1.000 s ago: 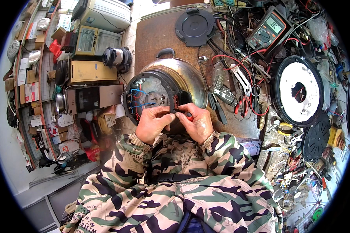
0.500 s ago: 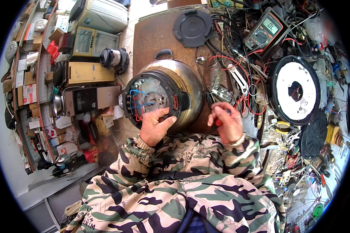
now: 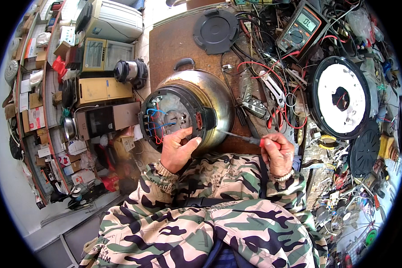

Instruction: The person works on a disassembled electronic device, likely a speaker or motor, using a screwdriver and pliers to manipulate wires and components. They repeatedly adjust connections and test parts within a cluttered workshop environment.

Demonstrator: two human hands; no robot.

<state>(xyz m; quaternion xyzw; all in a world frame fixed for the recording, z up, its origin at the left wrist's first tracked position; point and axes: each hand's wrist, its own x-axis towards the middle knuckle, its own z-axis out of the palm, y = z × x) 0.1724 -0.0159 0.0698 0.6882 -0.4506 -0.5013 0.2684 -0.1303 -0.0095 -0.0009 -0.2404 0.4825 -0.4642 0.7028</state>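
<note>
Gripping a red-handled screwdriver (image 3: 252,140), the right hand (image 3: 278,156) is right of centre in the frame, fingers curled snugly round the handle, with the thin shaft pointing left toward the steel pot (image 3: 219,100). The pot's lying on its side mid-frame on a brown tabletop (image 3: 169,40), black base (image 3: 193,100) facing left and opened up, so you can see blue wires (image 3: 155,111) and some red ones inside. Left hand (image 3: 176,154) is just below that, about half open, thumb and index spread apart at the lower edge of the base; the other fingers are mostly hidden, so can't tell if it's really got a grip on anything. Sleeves (image 3: 158,183) are camo, btw. Top middle there's a flat black disc (image 3: 215,31), and the upper right has a multimeter (image 3: 299,33) in a mess of cables (image 3: 254,33). Over on the right sits a big black-rimmed white disc (image 3: 328,91), with a dark slotted plate (image 3: 365,152) just below it.
</note>
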